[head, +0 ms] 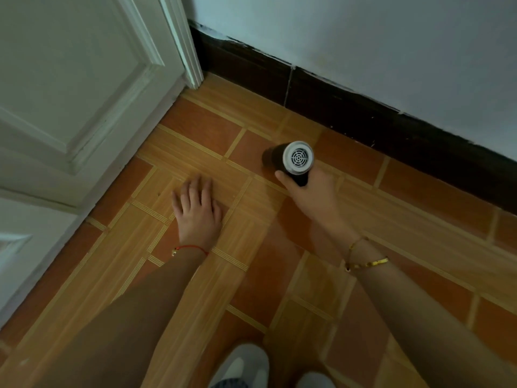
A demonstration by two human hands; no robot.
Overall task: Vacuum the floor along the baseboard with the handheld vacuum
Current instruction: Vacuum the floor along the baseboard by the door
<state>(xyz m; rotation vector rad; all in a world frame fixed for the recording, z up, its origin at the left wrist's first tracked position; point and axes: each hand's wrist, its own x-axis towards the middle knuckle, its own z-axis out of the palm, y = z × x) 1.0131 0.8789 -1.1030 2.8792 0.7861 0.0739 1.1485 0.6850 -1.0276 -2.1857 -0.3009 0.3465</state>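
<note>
Two bare hands in view. Right hand (313,196) grips the handle of the small black handheld vacuum with white round vented rear cap (291,161), fingers curled round it; body points toward 10 o'clock, low over the orange-and-tan tiled floor (251,275), near the dark brown baseboard (363,107) at 1 o'clock. Left hand (197,208) rests flat on floor, fingers spread, at 9 o'clock of the vacuum. White panelled door (70,79) at 10 o'clock.
</note>
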